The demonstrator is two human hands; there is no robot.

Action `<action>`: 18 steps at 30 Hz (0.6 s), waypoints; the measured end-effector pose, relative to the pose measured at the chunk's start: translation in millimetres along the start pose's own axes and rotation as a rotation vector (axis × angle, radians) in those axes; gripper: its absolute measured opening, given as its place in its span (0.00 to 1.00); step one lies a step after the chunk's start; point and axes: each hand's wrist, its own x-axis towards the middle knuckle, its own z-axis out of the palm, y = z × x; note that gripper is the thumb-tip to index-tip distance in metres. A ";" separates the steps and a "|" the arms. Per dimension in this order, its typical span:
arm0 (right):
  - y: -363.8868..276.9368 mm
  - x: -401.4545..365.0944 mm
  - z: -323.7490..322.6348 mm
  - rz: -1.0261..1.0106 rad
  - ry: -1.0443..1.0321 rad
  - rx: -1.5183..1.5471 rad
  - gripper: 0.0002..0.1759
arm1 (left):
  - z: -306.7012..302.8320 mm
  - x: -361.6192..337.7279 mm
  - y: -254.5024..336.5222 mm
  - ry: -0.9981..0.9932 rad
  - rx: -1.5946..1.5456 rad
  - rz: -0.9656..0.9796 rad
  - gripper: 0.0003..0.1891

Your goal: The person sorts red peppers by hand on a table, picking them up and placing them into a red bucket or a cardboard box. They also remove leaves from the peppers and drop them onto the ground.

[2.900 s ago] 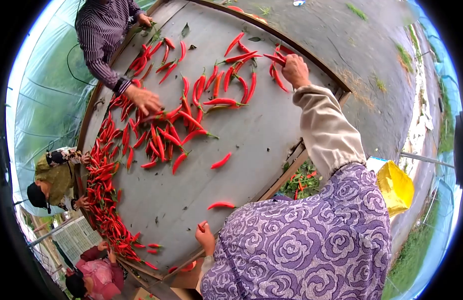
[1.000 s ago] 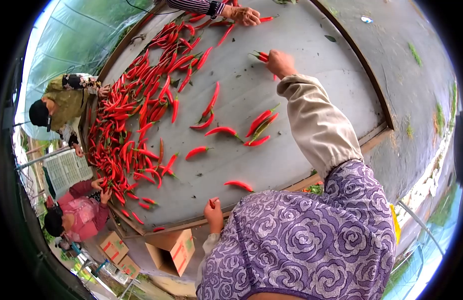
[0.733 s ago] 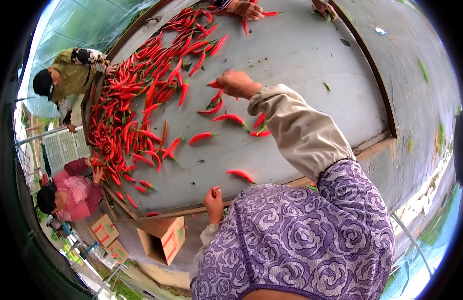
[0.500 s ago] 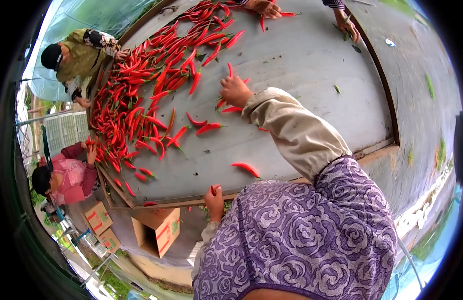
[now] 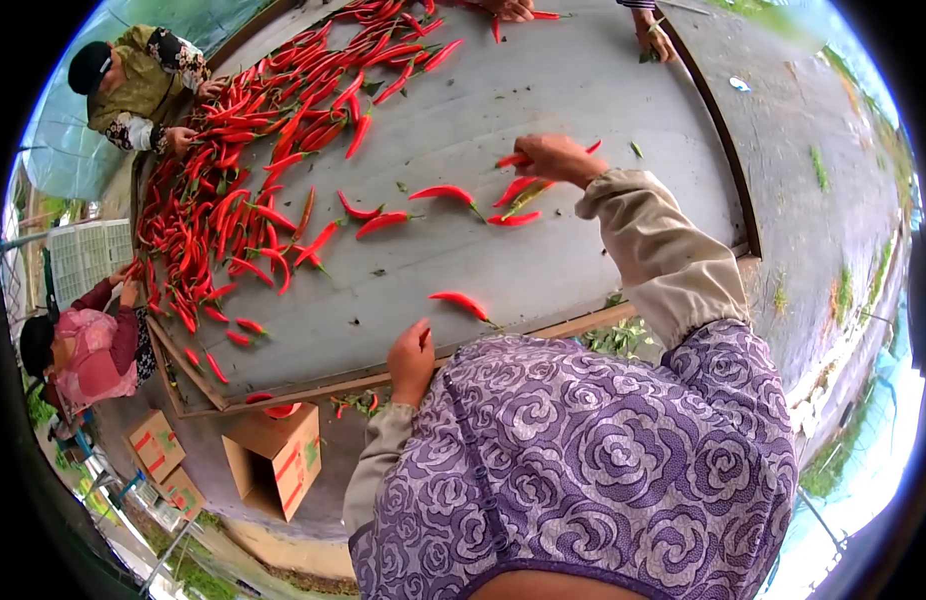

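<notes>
My right hand is closed over the table, with a red chili pepper poking out of its fingers. Just below it lie more chilies, one of them partly yellowish-green. A curved red chili rests to the left of these. My left hand is by the table's near edge, fingers drawn together; what they hold, if anything, I cannot make out. A single chili lies just beyond that hand. Across the left of the table spreads a large pile of red chilies.
The grey tabletop has a raised wooden rim. Two co-workers are at the left side; hands of another person reach in at the far edge. Cardboard boxes stand on the ground below.
My right hand has moved right across the table, uncovering the curved chili. My left hand has turned, its fingers now pointing at the tabletop. The view has shifted, so the table appears farther left and up.
</notes>
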 end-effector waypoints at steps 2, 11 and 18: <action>2.8 -17.0 28.6 -0.007 -0.065 -0.075 0.20 | 2.7 21.8 18.3 -0.024 0.100 0.180 0.16; -31.6 -40.5 90.5 0.022 0.141 -0.412 0.33 | 32.3 73.3 26.5 -0.255 0.388 0.437 0.11; -35.3 -37.9 90.2 0.040 -0.008 -0.275 0.20 | 38.5 66.3 13.5 -0.211 0.362 0.502 0.03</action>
